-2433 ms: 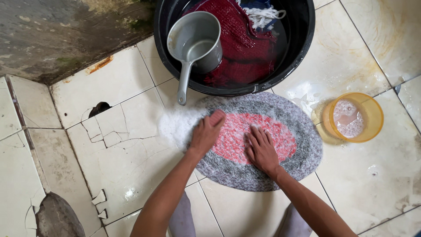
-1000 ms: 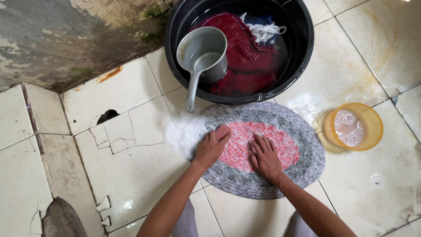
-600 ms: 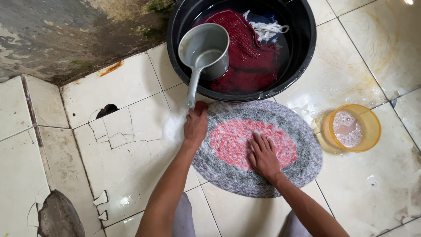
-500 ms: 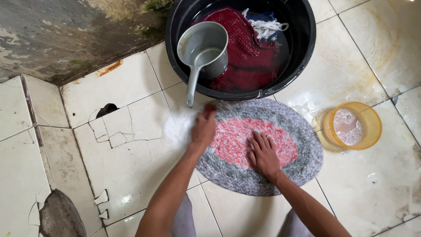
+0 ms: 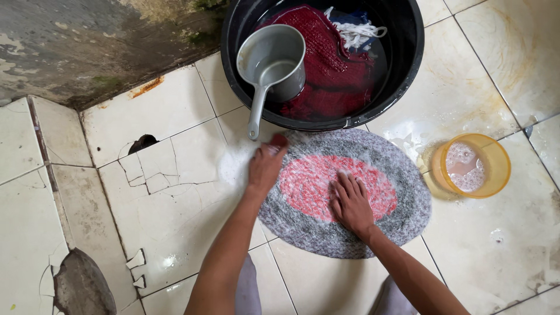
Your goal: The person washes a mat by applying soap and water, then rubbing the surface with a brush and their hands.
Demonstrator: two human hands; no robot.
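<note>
Your left hand [image 5: 265,166] curls over something reddish at the oval mat's [image 5: 402,175] left edge — what it is stays hidden, and you cannot tell whether the fingers clamp it. Your right hand [image 5: 351,203] lies flat on the mat's soapy pink centre, fingers spread. The mat lies on the wet tiled floor [image 5: 175,210], just below the black tub [image 5: 408,52] — cut off at the top — holding a dark red cloth [image 5: 332,64] and a grey dipper [image 5: 271,61]. An orange bowl [image 5: 496,175] of suds sits to the right.
</note>
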